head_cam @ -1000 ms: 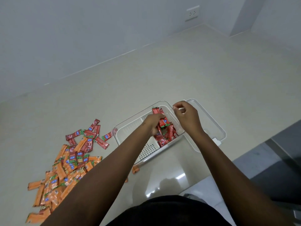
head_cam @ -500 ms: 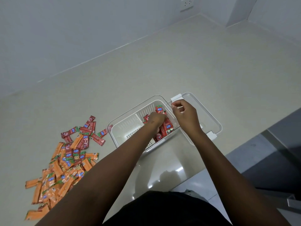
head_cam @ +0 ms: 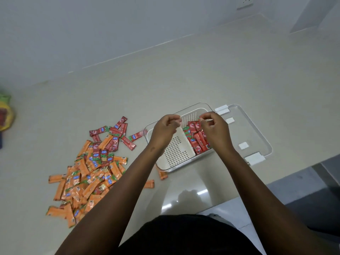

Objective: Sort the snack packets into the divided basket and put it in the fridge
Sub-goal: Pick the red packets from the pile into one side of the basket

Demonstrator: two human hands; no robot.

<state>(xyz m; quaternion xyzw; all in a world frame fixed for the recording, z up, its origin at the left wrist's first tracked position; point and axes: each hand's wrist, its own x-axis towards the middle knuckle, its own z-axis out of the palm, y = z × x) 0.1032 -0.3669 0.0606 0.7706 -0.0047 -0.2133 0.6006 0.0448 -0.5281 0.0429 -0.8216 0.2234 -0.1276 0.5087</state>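
a colourful object [head_cam: 6, 113] sits at the far left edge, cut off by the frame and too blurred to identify. to its right, a loose pile of orange packets [head_cam: 86, 179] lies on the pale counter [head_cam: 202, 70], with a smaller group of red packets [head_cam: 112, 135] at the far end of the pile. some orange packets are partly hidden under the left forearm. the left hand [head_cam: 164, 132] hovers over the left side of the basket [head_cam: 176, 153], fingers curled inward; whether it holds anything cannot be determined. the basket is a clear tub with a white perforated liner and a divider; its left compartment shows bare liner, its right compartment holds red packets [head_cam: 197, 142] stacked side by side. the right hand [head_cam: 214, 130] is over the right compartment, fingertips pinched at the top end of a red packet; the grip itself is hard to make out. a clear lid [head_cam: 257, 133] with white clips lies just right of the basket. a wall socket [head_cam: 245, 2] is cut off at the top edge.
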